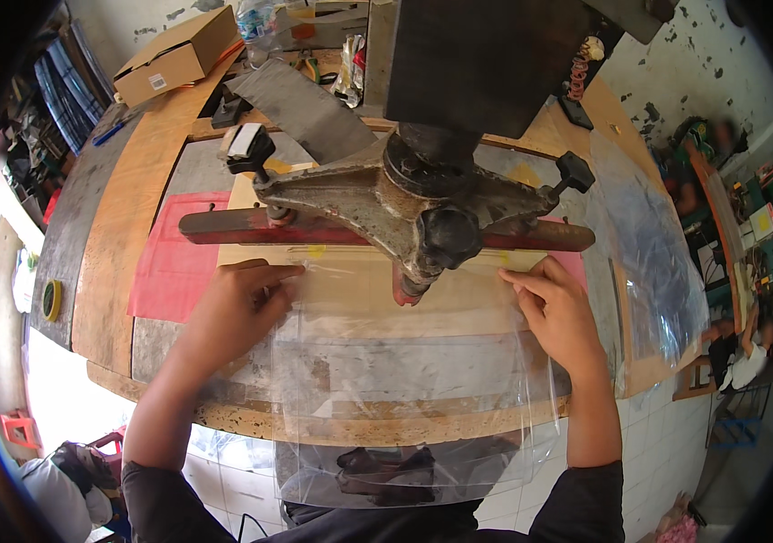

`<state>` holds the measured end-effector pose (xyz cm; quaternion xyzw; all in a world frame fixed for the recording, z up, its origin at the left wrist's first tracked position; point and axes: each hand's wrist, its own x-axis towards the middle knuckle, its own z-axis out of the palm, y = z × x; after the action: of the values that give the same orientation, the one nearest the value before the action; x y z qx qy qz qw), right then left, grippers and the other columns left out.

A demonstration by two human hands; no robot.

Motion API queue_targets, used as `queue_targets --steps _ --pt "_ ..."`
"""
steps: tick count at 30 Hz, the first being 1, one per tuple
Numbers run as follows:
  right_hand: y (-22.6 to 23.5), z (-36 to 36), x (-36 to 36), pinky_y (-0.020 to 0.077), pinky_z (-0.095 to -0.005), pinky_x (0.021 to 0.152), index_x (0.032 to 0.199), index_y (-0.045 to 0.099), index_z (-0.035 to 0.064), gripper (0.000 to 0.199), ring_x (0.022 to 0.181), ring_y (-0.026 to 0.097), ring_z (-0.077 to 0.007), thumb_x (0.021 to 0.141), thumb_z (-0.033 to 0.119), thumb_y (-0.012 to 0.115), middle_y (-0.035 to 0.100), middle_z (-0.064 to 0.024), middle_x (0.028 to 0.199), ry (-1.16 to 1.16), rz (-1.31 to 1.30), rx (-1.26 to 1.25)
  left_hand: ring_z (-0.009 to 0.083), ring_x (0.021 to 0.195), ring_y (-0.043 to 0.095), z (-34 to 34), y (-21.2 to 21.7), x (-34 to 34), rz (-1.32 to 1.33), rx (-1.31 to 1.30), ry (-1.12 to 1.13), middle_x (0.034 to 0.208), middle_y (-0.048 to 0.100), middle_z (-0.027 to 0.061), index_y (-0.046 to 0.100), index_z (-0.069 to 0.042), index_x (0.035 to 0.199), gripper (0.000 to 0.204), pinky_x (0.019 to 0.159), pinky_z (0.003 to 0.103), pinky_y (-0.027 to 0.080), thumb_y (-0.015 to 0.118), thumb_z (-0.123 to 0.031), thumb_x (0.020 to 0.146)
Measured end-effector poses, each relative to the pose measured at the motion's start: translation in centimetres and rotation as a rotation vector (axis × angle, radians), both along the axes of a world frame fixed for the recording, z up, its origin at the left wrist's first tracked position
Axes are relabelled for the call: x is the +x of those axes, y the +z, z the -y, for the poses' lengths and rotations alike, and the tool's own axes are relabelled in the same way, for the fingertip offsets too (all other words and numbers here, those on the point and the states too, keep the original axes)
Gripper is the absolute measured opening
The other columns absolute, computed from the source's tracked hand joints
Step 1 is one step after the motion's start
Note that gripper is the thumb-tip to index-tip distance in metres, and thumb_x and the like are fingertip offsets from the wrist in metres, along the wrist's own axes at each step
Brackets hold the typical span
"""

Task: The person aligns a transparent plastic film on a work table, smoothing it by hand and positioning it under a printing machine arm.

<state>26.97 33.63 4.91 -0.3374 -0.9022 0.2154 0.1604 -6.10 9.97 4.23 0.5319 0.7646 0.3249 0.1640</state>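
A clear plastic bag (404, 389) lies flat on the workbench and hangs over its near edge. My left hand (237, 303) pinches the bag's upper left corner under a long reddish press bar (223, 226). My right hand (554, 308) pinches the upper right corner near the bar's right end. A heavy rusty metal press head (404, 204) with black knobs sits above the bar, between my hands. The bag's top edge lies on a pale wooden board (359, 290).
A pink sheet (174, 262) lies at left under the bar. More clear plastic bags (649, 253) are piled at right. A cardboard box (174, 59), a dark grey sheet (305, 104) and tools sit at the back. A yellow tape roll (51, 299) rests on the far left.
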Motion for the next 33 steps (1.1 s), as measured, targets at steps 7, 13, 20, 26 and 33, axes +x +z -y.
queue_targets --steps 7,13,20,26,33 --pt "-1.6 -0.6 0.1 0.0546 -0.0412 0.074 0.124 0.082 0.0129 0.038 0.081 0.066 -0.0263 0.091 -0.004 0.072 0.061 -0.0091 0.095 0.051 -0.053 0.15 0.0159 0.066 0.065 -0.1 -0.2 -0.2 -0.019 0.019 -0.037 0.088 0.072 0.0102 0.077 0.0 0.126 0.03 0.065 0.032 0.053 0.073 -0.005 0.097" --pt "-2.2 -1.0 -0.1 0.0549 -0.0416 0.071 0.121 0.083 0.0124 0.04 0.083 0.066 -0.027 0.087 -0.006 0.073 0.062 -0.009 0.095 0.046 -0.089 0.221 0.0148 0.065 0.066 -0.3 -0.2 0.1 -0.022 0.04 -0.02 0.086 0.069 0.0096 0.076 0.001 0.129 0.031 0.064 0.031 0.053 0.072 -0.003 0.098" --pt "-2.3 -1.0 -0.2 0.0571 -0.042 0.076 0.119 0.083 0.0112 0.038 0.089 0.067 -0.0278 0.087 -0.006 0.073 0.063 -0.0097 0.095 0.02 -0.101 0.261 0.0134 0.066 0.067 -0.2 -0.6 0.2 0.01 0.063 0.017 0.087 0.07 0.0087 0.077 0.0 0.128 0.03 0.065 0.03 0.054 0.072 -0.004 0.099" --pt "-2.2 -0.7 -0.5 0.0568 -0.0427 0.079 0.119 0.083 0.0112 0.037 0.091 0.066 -0.028 0.087 -0.006 0.073 0.063 -0.0098 0.094 -0.01 -0.089 0.261 0.0117 0.067 0.064 -0.2 -0.3 0.3 0.002 0.071 0.035 0.087 0.069 0.0076 0.077 0.0 0.128 0.03 0.065 0.028 0.053 0.072 -0.004 0.099" --pt "-2.5 -0.5 -0.4 0.0532 -0.0413 0.076 0.122 0.082 0.0103 0.037 0.085 0.064 -0.026 0.091 -0.008 0.07 0.059 -0.0096 0.094 -0.064 -0.117 0.172 0.0105 0.066 0.061 -0.2 0.1 0.3 0.085 0.063 0.062 0.087 0.067 0.0066 0.077 0.001 0.128 0.03 0.063 0.029 0.051 0.071 -0.004 0.099"
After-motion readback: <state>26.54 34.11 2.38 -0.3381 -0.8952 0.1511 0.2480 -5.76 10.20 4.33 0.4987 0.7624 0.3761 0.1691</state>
